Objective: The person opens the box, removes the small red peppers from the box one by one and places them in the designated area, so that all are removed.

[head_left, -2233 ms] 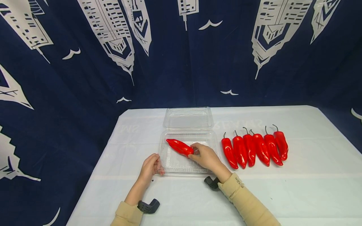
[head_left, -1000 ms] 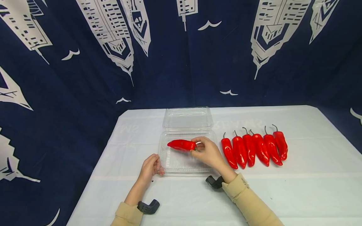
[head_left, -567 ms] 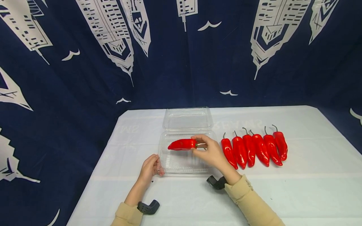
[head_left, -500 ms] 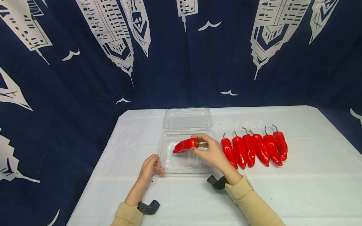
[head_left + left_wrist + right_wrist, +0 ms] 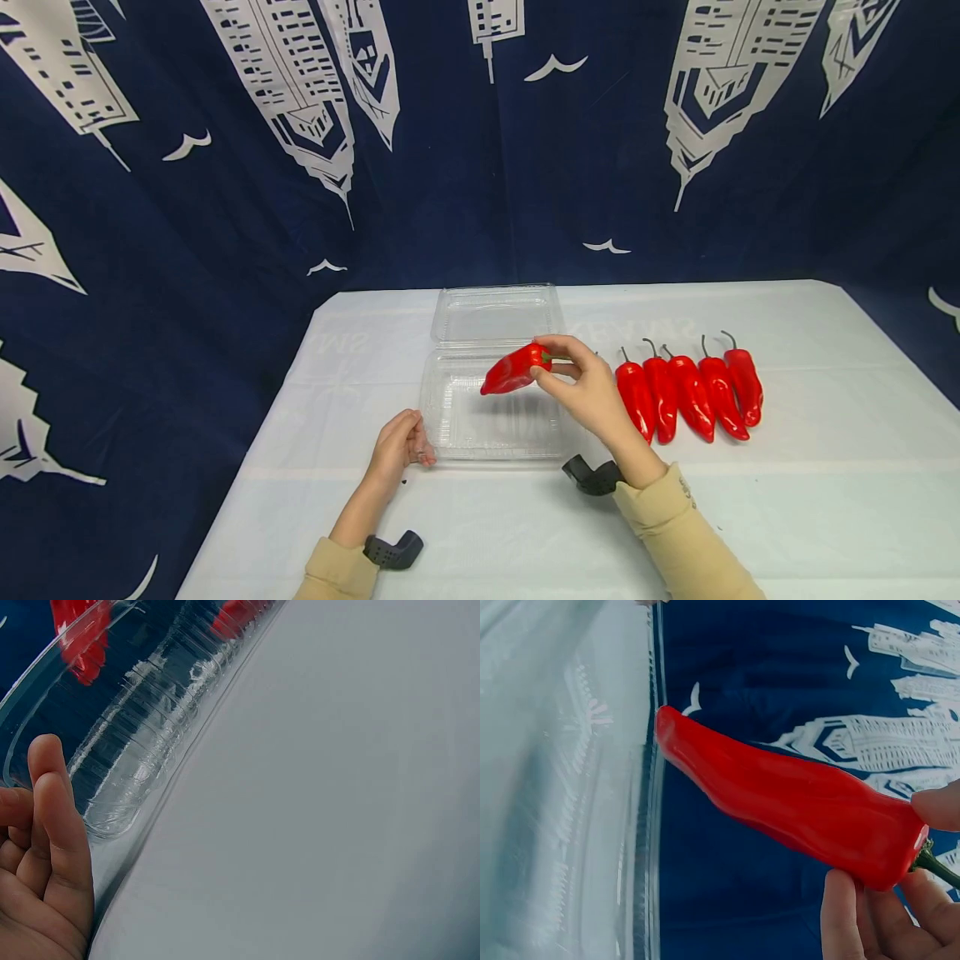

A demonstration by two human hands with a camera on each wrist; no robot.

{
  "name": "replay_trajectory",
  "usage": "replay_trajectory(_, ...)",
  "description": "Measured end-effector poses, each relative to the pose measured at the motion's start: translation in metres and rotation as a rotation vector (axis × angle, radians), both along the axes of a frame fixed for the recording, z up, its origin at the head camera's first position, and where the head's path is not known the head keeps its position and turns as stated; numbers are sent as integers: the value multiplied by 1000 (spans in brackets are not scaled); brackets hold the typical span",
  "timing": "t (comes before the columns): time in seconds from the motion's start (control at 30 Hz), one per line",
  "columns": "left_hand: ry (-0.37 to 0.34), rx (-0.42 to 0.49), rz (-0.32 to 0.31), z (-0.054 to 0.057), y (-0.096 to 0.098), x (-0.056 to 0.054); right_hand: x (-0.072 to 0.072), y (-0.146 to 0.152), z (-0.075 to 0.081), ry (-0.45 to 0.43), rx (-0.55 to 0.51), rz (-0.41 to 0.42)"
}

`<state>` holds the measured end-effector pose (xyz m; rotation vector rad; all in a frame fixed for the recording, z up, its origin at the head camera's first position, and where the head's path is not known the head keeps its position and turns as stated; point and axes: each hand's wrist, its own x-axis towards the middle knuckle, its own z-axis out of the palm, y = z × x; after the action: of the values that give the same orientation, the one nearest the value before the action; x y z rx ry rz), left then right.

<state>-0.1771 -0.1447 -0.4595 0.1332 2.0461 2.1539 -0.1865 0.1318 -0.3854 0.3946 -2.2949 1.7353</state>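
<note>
In the head view my right hand (image 5: pixel 588 387) pinches a red pepper (image 5: pixel 516 369) at its stem end. The pepper hangs above the base of a clear plastic clamshell container (image 5: pixel 495 457), its tip pointing left and down. Thumb and fingers show around the pepper's green stem (image 5: pixel 935 866) in the right wrist view. My left hand (image 5: pixel 399 443) holds the front left corner of the container. In the left wrist view its fingers (image 5: pixel 56 825) lie against the clear wall (image 5: pixel 127 802). The container's lid (image 5: pixel 498 315) is folded back, away from me.
Several more red peppers (image 5: pixel 692 396) lie side by side to the right of the container, stems pointing away. My right hand and forearm cover the nearest one. All stand on a white-covered table (image 5: pixel 825 483), with a dark blue printed cloth (image 5: pixel 450 208) behind.
My right hand lifts the pepper from low in the container and carries it right and away from me. The pepper has turned, its tip now lower. My left hand stays put.
</note>
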Motion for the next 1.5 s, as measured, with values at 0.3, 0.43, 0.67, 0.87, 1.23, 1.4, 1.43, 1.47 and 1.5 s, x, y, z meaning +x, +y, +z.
replay_trajectory(0.3, 4, 12, -6, 3, 0, 2, 0, 17, 9, 35, -16, -105)
replay_trajectory(0.43, -4, 22, 1, -3, -1, -1, 2, 26, 14, 15, -21, -156)
replay_trajectory(0.67, -7, 19, 8, -3, 0, -1, 4, 42, 20, 16, -29, -228)
replay_trajectory(0.87, -5, 2, 7, 5, 1, 2, 4, 56, 25, 11, -14, -309)
replay_trajectory(1.23, -5, 0, 4, 5, 1, 3, 9, 77, 34, -10, -74, -411)
replay_trajectory(1.4, -2, 1, 8, 3, 1, 2, 11, 85, 36, -47, -76, -483)
replay_trajectory(1.43, -6, 1, 9, 1, 1, 1, 11, 87, 37, -53, -78, -499)
replay_trajectory(1.47, -10, 4, 11, -2, 0, -1, 11, 88, 37, -63, -79, -513)
replay_trajectory(1.5, -13, 8, 13, -5, -1, -2, 11, 90, 37, -74, -79, -524)
